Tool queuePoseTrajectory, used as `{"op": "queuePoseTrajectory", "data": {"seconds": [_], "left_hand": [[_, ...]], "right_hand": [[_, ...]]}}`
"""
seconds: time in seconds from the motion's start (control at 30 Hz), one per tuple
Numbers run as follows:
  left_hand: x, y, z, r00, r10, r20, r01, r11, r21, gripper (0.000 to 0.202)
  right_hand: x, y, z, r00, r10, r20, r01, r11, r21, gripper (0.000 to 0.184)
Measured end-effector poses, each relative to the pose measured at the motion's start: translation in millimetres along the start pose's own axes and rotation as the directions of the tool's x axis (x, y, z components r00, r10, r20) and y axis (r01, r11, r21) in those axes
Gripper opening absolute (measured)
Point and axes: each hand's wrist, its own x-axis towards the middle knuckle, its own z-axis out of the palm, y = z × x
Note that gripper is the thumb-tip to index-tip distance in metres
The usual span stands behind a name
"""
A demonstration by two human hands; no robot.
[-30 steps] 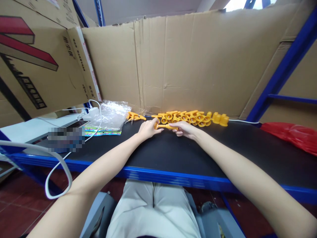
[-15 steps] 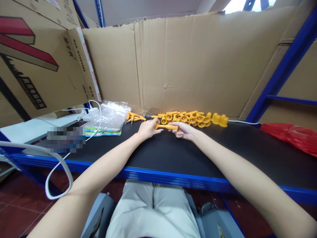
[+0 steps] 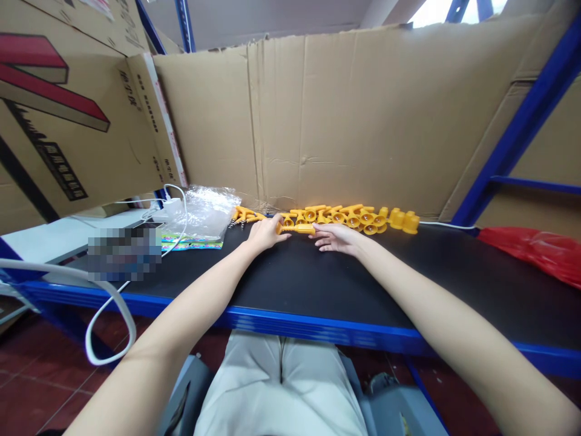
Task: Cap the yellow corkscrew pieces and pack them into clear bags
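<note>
Tallest of all, a cardboard panel (image 3: 363, 121) stands behind our dark worktop (image 3: 308, 284). Red plastic (image 3: 531, 245) lies at the right end, clear packaging (image 3: 204, 212) at the left, and yellow parts (image 3: 351, 210) line the back edge. Our left hand (image 3: 264, 235) is closed on one end of a slim yellow piece (image 3: 300, 229), which lies level between our hands, just in front of the row. Our right hand (image 3: 338, 238) has just loosened: its fingers, curled round the other end before, now spread partly open. Whether the fingertips touch it is hard to tell; the left seems to bear the hold.
</note>
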Motion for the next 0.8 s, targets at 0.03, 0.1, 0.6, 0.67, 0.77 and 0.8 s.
{"op": "queuePoseTrajectory", "data": {"seconds": [0.03, 0.1, 0.6, 0.67, 0.77, 0.8], "left_hand": [[0.0, 0.5, -0.3, 1.0, 0.002, 0.002, -0.001, 1.0, -0.003, 0.043], [0.1, 1.4, -0.3, 1.0, 0.005, 0.0, -0.005, 1.0, -0.008, 0.043], [-0.5, 2.3, 1.4, 1.0, 0.02, -0.02, -0.02, 1.0, 0.008, 0.043], [-0.9, 2.5, 1.0, 1.0, 0.016, -0.014, -0.016, 1.0, -0.001, 0.042], [-1.8, 3.5, -0.5, 0.999, 0.026, -0.035, -0.028, 0.998, -0.056, 0.047], [-2.0, 3.7, -1.3, 0.998, 0.031, -0.058, -0.036, 0.995, -0.091, 0.052]], "right_hand": [[-0.1, 0.1, 0.5, 1.0, -0.005, -0.013, 0.005, 1.0, -0.011, 0.021], [-0.6, -0.2, 1.5, 0.999, -0.019, -0.037, 0.018, 0.999, -0.028, 0.023], [-3.3, -2.1, 6.5, 0.991, -0.055, -0.122, 0.049, 0.998, -0.05, 0.02], [-2.6, -0.8, 7.2, 0.992, -0.053, -0.115, 0.05, 0.998, -0.033, 0.018], [-1.6, -0.1, 9.7, 0.992, -0.071, -0.105, 0.077, 0.996, 0.052, 0.014], [-1.6, -0.8, 10.6, 0.989, -0.1, -0.111, 0.11, 0.99, 0.09, 0.013]]}}
